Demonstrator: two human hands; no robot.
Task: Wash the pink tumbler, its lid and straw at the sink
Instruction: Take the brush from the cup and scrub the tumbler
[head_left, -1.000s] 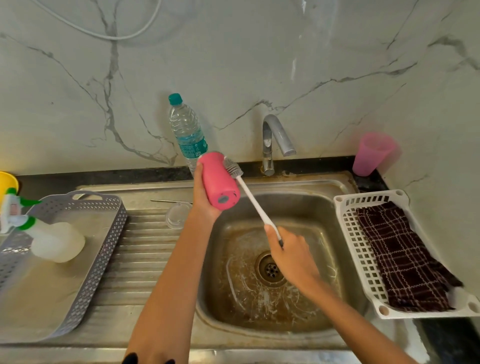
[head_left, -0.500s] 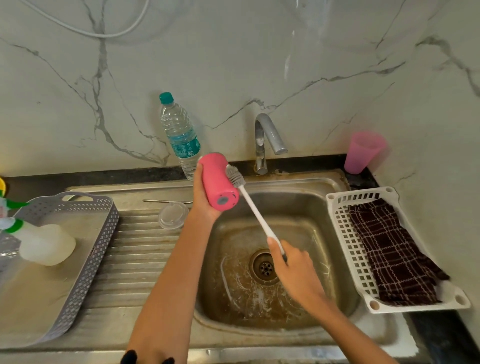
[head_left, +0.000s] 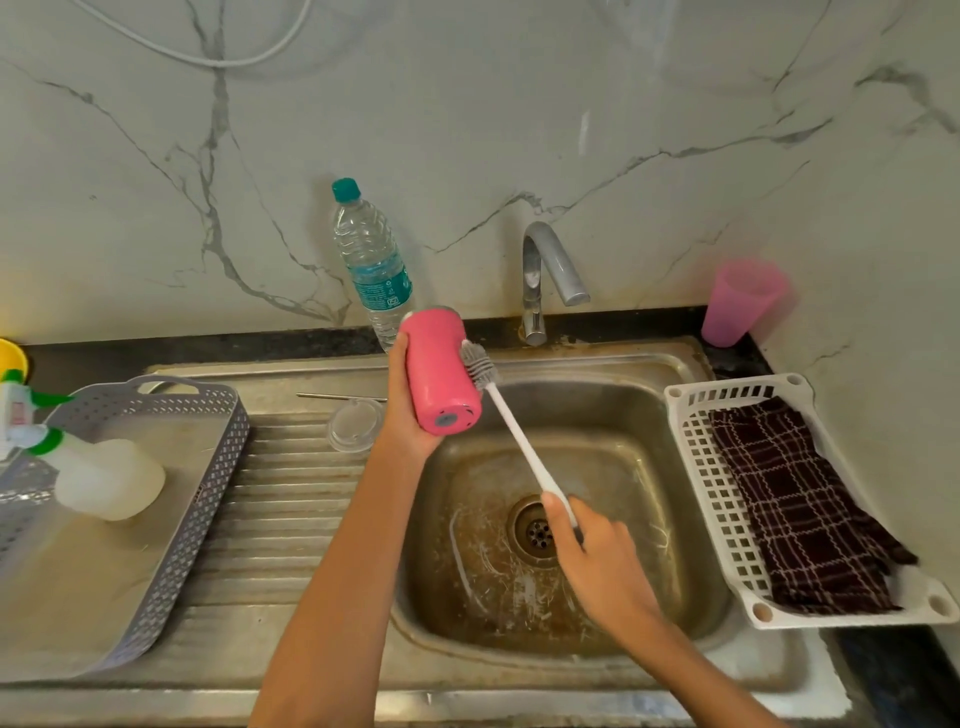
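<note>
Left hand (head_left: 409, 415) wrapped the tumbler (head_left: 439, 370) mid-body, rigid, probably slick; right hand (head_left: 597, 551) gripped the brush (head_left: 519, 441), bristles at its three o'clock.

Pink tumbler (head_left: 440, 371); white-handled bottle brush (head_left: 511, 431) w/ grey bristles; teal-capped water bottle (head_left: 371, 265); dark brown-white checked cloth (head_left: 795, 514) in white basket (head_left: 691, 410); grey perforated tray (head_left: 208, 493).

Soft, even daylight (slightly hazy), wide-angle bowing at edges
</note>
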